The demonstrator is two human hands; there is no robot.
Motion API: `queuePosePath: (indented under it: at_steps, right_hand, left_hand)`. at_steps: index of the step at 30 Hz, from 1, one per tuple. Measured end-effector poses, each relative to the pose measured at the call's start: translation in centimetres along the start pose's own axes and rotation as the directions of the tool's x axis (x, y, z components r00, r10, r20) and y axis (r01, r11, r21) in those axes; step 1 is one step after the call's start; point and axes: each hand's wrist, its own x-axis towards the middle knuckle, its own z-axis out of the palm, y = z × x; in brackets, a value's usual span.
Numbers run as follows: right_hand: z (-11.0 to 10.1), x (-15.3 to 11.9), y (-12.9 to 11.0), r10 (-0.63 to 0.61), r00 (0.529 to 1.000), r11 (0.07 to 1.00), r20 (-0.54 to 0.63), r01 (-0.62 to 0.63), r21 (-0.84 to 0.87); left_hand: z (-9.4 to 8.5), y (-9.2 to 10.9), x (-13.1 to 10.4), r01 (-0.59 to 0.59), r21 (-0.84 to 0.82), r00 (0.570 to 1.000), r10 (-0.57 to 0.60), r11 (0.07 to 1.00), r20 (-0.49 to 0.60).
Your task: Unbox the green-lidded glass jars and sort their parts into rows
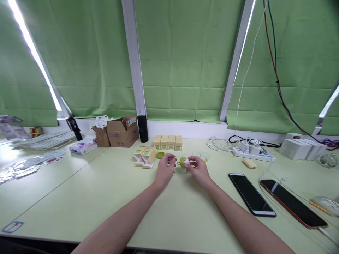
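Note:
Between my two hands is a small green and pink round item [182, 162] with a little loop on its left side. My right hand [197, 168] pinches its pink end between thumb and fingers. Just left of the loop, my left hand [166, 170] has its fingers curled together; whether anything tiny is between them is too small to tell. A small green piece [160, 155] lies behind my left hand. To its left are two opened cream cartons [146, 156]. Several closed cream boxes [167, 142] stand in a row behind. Clear plastic pieces [203, 156] lie behind my right hand.
Two phones [252, 194] [293, 203] lie at the right, with cables around them. Farther back are a power strip [254, 154] and white boxes [295, 149]. Back left hold a cardboard box [123, 132], a black cylinder [142, 128] and a tissue pack [83, 146].

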Motion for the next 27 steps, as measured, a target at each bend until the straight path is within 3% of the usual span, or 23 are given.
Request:
queuePosePath:
  at_steps: [4, 8, 13, 18, 27]
  right_hand:
    - [0.2, -0.7, -0.4, -0.204, 0.978, 0.941, 0.049, 0.210, -0.264]
    - [0.3, -1.3, -0.9, -0.323, 0.933, 0.845, 0.158, 0.359, -0.397]
    - [0.1, -1.7, -1.1, -0.339, 0.910, 0.693, 0.238, 0.413, -0.591]
    - [0.0, -2.0, -1.4, -0.341, 0.891, 0.561, 0.299, 0.448, -0.696]
    - [0.0, -1.8, -0.9, -0.335, 0.882, 0.550, 0.332, 0.470, -0.691]
  left_hand:
    - [0.1, 0.4, -0.8, -0.067, 0.143, 0.992, 0.050, 0.987, 0.118]
    - [0.3, 0.4, -1.3, -0.086, 0.194, 0.979, 0.048, 0.977, 0.197]
    - [0.4, -0.2, -1.2, -0.029, 0.170, 0.973, -0.011, 0.985, 0.229]
    - [0.3, -0.5, -1.2, -0.140, 0.230, 0.966, 0.082, 0.963, 0.245]
    - [0.4, 0.1, -1.5, -0.191, 0.361, 0.961, 0.099, 0.913, 0.260]
